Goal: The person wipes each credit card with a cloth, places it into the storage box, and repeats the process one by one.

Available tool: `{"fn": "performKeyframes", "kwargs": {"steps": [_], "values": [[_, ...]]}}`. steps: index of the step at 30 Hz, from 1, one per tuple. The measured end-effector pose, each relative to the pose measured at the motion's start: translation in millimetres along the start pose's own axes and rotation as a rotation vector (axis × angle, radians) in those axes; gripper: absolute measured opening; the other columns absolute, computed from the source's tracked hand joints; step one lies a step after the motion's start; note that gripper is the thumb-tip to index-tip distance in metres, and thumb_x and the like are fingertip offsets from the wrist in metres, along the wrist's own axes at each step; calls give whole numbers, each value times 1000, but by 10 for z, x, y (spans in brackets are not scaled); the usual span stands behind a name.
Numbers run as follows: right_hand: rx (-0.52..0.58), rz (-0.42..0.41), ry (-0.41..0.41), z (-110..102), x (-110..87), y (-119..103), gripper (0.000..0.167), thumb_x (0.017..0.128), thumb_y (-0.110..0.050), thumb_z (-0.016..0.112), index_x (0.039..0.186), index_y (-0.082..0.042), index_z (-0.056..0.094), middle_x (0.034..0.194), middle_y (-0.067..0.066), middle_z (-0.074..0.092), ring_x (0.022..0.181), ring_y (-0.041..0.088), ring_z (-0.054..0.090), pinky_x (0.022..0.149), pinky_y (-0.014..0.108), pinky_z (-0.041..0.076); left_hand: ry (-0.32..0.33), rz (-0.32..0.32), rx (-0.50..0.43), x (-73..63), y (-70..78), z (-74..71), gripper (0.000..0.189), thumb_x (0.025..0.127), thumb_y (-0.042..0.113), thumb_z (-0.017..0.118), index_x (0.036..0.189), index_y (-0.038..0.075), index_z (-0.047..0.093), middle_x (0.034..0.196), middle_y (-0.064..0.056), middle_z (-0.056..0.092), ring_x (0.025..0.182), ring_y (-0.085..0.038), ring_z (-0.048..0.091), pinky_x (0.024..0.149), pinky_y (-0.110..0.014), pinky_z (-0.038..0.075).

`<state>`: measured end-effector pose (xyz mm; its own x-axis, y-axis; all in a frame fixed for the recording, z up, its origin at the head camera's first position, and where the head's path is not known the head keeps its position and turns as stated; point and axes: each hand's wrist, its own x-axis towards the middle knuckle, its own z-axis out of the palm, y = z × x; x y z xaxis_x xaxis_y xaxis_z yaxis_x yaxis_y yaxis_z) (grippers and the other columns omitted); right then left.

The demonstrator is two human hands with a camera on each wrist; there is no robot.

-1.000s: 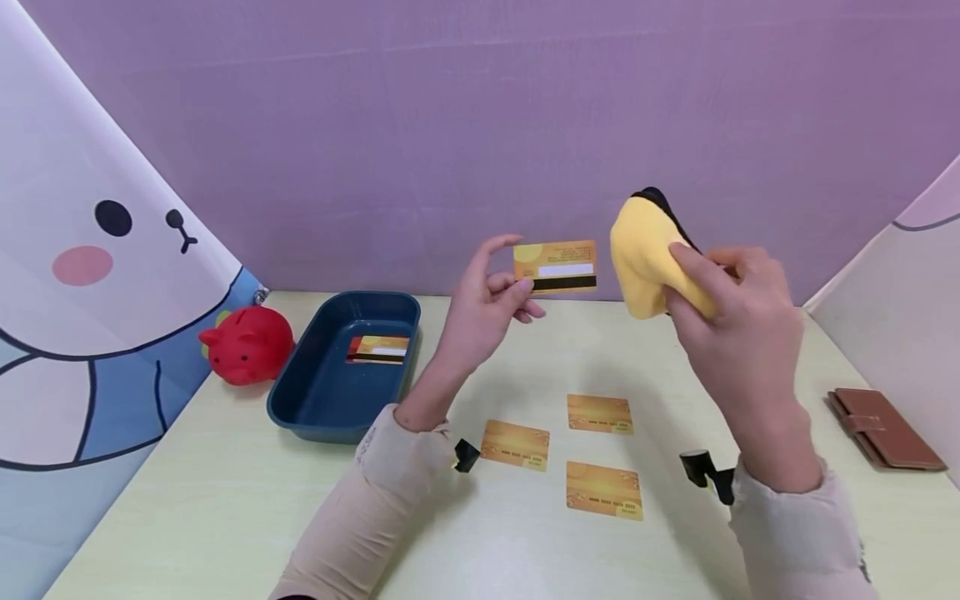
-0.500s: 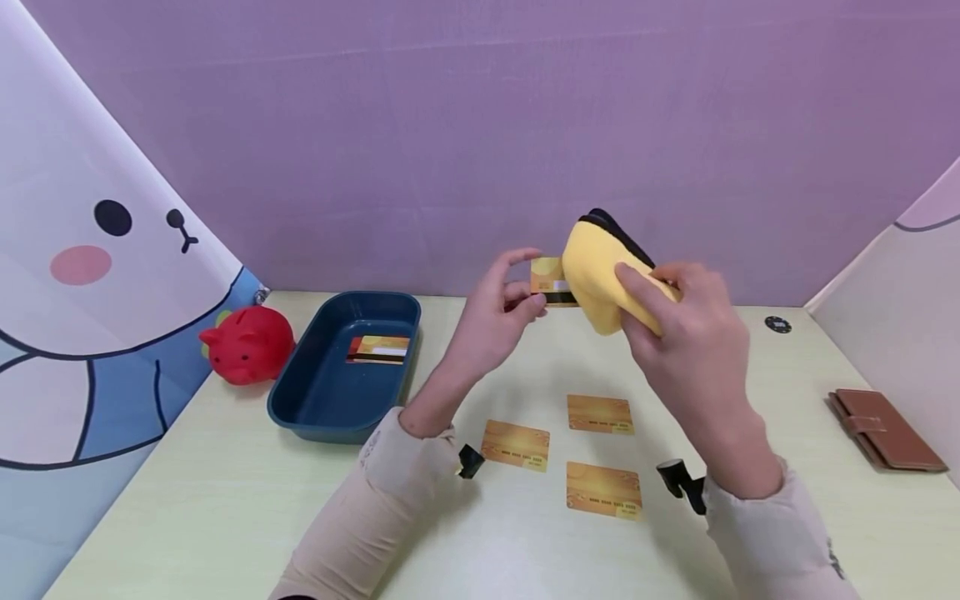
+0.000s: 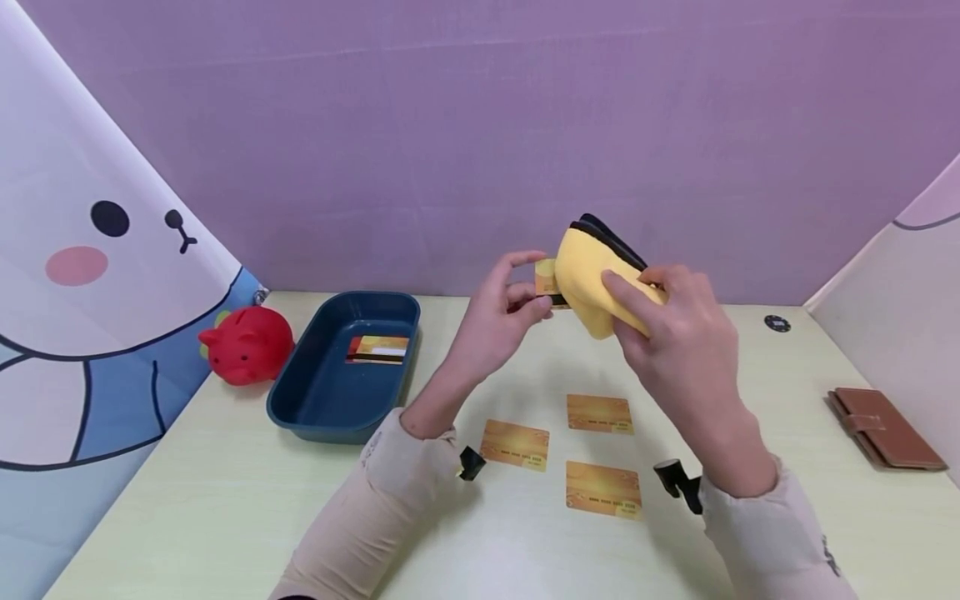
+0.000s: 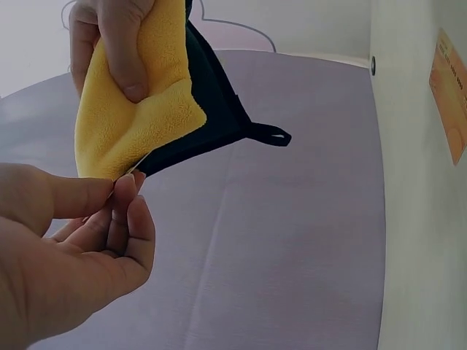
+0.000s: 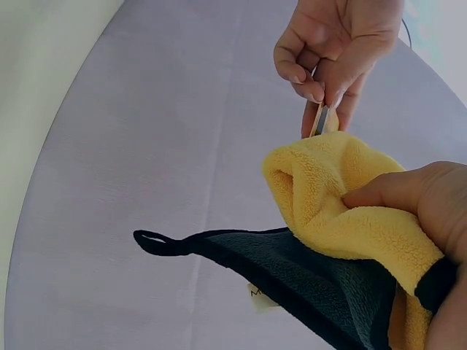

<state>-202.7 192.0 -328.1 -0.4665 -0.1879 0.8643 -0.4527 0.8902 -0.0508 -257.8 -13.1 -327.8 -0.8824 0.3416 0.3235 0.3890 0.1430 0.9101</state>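
Between thumb and fingers, my left hand [image 3: 491, 321] pinches a gold bank card [image 3: 545, 275] by its left end, held up above the table. My right hand [image 3: 678, 342] grips a folded cloth [image 3: 585, 279], fluffy yellow on one side and dark on the other, with a black edge and a hanging loop [image 4: 270, 135]. The yellow side laps over the card's right part and hides it. From the right wrist view, only a thin edge of the card [image 5: 321, 120] shows between the left fingertips and the cloth [image 5: 328, 182].
Three gold cards lie on the table, one being the lower card [image 3: 603, 490]. A blue tray [image 3: 322, 408] holds more cards [image 3: 378, 349]. A red piggy bank [image 3: 251, 346] stands left of it. At right are a brown wallet [image 3: 888, 429] and a black chip [image 3: 777, 323].
My right hand has brought the cloth leftward and down onto the card, covering its right part. The left hand has shifted slightly right with the card. The black chip has come into view.
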Motion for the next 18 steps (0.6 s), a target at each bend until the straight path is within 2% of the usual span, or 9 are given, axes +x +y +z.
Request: {"fn": "performKeyframes", "kwargs": {"steps": [11,18], "values": [[3,-18,-13,23,-25,10,44,78,0,77,117,-21,75,103,21,62,82,42,55,53,52,50,-26,-18,-89,3,19,-5,48,98,3,61,142,16,47,107,-16,73,91,-19,69,90,-32,58],[1,-13,-18,8,-21,21,43,80,-1,77,118,-20,75,103,21,62,82,42,55,53,52,50,-44,-48,-101,4,36,-18,52,97,2,62,144,18,47,107,-16,73,92,-19,69,92,-32,56]]}}
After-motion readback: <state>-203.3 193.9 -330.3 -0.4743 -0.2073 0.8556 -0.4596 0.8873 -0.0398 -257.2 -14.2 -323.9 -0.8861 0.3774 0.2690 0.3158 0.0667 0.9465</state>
